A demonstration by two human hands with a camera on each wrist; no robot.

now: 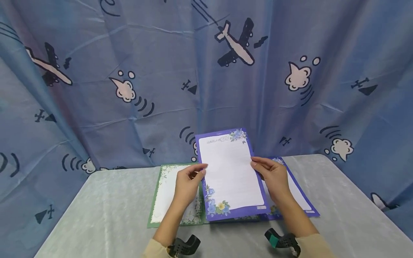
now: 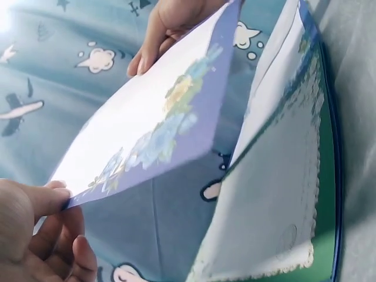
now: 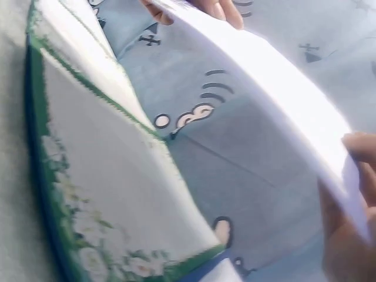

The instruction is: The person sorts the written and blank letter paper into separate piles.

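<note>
A sheet of letter paper (image 1: 230, 172) with a purple border and printed blue and yellow flowers is held up at a tilt over the table. My left hand (image 1: 187, 182) pinches its left edge between thumb and fingers. On the opposite edge, my right hand (image 1: 275, 177) pinches it the same way. Green-bordered paper (image 1: 167, 193) with white flowers lies below and to the left, partly covered by the left forearm. Another purple-bordered sheet (image 1: 298, 190) lies at the right, partly behind the right hand. In the right wrist view the raised sheet (image 3: 294, 106) bows slightly.
The papers lie on a table with a pale grey cover (image 1: 106, 204). Behind it hangs a blue curtain (image 1: 167, 71) printed with planes and clouds. A dark strap device (image 1: 185, 246) sits on the left wrist, and a similar one (image 1: 284, 240) on the right.
</note>
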